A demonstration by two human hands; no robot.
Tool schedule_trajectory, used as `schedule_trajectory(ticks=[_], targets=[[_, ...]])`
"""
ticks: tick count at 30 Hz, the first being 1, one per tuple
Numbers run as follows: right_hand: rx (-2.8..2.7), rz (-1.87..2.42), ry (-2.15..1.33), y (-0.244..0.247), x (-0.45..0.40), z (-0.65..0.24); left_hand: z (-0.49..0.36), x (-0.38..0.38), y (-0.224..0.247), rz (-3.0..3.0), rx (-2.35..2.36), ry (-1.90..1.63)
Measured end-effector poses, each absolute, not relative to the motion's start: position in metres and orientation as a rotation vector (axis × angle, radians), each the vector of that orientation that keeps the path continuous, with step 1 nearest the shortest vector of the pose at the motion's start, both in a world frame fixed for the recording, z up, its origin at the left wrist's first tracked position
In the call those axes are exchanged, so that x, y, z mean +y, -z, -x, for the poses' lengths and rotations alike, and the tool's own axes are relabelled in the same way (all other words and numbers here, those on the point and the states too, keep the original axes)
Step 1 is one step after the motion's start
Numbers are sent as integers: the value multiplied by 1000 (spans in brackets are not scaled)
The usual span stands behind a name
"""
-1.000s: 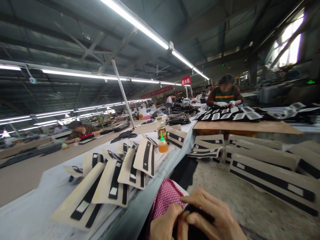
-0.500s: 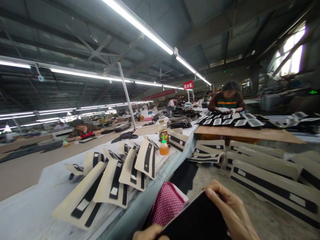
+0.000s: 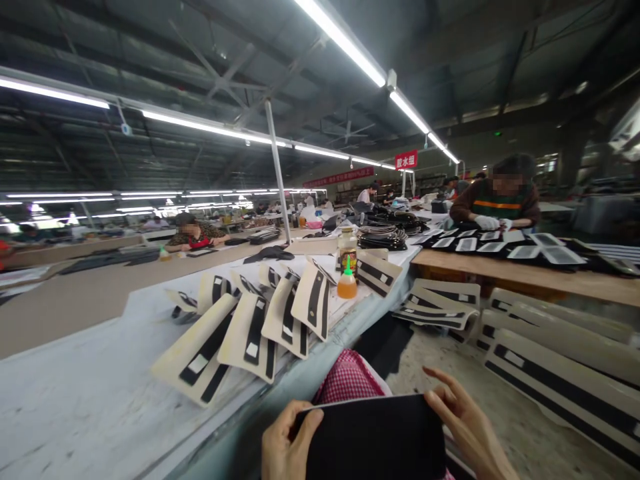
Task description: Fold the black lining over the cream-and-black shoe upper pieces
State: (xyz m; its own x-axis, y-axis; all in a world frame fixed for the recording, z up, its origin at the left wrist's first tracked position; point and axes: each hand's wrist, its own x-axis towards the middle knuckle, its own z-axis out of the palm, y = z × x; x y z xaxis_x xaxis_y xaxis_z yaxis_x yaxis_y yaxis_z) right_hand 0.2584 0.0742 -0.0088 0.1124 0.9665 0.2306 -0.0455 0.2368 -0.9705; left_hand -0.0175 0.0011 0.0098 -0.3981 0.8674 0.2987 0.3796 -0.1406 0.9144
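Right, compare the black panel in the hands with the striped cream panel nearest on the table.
The black panel looks plain black, while the cream panel carries black stripes and a small white patch. The black panel is held up between the left hand and right hand, while the cream panel lies on the white-covered table. Both are thin, flat-looking sheets.

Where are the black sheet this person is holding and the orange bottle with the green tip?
Black sheet [image 3: 373, 437]: head view, its middle.
Orange bottle [image 3: 347, 288]: head view, its orange body.
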Motion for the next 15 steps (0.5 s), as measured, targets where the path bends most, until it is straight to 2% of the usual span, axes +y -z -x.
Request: schedule_trajectory(ticks=[7, 15], targets=[[-2007, 823, -635, -26, 69, -209, -10, 7, -21, -1584, 1652, -1560], [-1991, 771, -693, -39, 64, -179, -13, 4, -45, -1488, 1572, -1450]])
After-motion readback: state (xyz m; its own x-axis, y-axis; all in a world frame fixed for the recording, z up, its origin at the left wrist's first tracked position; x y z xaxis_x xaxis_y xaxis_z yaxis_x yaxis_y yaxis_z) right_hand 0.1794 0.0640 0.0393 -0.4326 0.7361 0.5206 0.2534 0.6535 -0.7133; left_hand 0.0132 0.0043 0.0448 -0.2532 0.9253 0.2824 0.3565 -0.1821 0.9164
